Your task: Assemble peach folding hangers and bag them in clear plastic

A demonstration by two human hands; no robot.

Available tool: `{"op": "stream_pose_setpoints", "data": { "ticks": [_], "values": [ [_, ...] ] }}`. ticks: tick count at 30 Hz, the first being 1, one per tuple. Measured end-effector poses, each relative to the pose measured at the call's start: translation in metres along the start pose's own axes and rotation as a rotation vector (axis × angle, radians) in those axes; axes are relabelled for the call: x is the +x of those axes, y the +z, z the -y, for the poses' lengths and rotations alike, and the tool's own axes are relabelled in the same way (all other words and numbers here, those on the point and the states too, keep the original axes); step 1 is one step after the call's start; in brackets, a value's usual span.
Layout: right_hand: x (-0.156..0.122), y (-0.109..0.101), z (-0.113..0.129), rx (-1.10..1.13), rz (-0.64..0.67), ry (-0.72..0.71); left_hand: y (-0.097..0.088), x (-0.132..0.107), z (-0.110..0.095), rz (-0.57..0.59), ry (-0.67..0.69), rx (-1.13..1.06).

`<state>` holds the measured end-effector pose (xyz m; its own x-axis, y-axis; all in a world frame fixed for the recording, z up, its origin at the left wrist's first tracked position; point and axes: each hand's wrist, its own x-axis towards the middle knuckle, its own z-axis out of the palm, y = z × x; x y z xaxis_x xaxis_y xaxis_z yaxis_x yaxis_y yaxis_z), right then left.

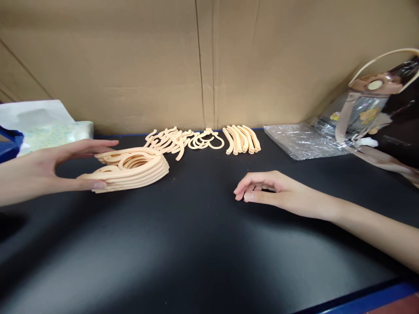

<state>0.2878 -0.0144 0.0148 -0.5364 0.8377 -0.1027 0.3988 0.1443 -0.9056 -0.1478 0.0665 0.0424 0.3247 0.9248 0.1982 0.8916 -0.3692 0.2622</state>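
On the left, my left hand (pixel 62 168) grips a stack of beige plastic folding hangers (pixel 144 172), its thumb along the near side and its fingers at the far side. The stacked pieces have curved outlines and rounded openings. My right hand (pixel 268 189) is over the black table (pixel 203 244), right of the middle, with loosely curled fingers, a gap before the thumb and nothing visible in it. Along the back edge lie loose curved pieces (pixel 166 140), several ring-shaped hooks (pixel 216 141) and a row of curved hanger arms (pixel 242 139).
A cardboard wall (pixel 131 65) closes off the back. At the right stand a clear plastic bag (pixel 304 141) and a grey bottle (pixel 360 109) with a strap and handle. White packaging (pixel 42 124) lies at the left. The table has a blue edge (pixel 376 301).
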Motion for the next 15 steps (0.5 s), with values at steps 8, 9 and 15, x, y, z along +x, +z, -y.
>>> {"op": "stream_pose_setpoints", "data": {
  "ticks": [8, 9, 15],
  "values": [
    [-0.0005, -0.0002, 0.0, -0.004, 0.002, -0.007, 0.0012, -0.0025, -0.0016, -0.017, 0.052, 0.028],
    [-0.0005, -0.0003, 0.0, -0.005, 0.002, -0.01, 0.0015, -0.0022, -0.0003, -0.019, 0.048, 0.029],
    [-0.0006, -0.0004, 0.0011, -0.01, 0.005, -0.01, -0.0005, 0.0007, 0.0005, -0.042, 0.057, 0.017]
  ]
}}
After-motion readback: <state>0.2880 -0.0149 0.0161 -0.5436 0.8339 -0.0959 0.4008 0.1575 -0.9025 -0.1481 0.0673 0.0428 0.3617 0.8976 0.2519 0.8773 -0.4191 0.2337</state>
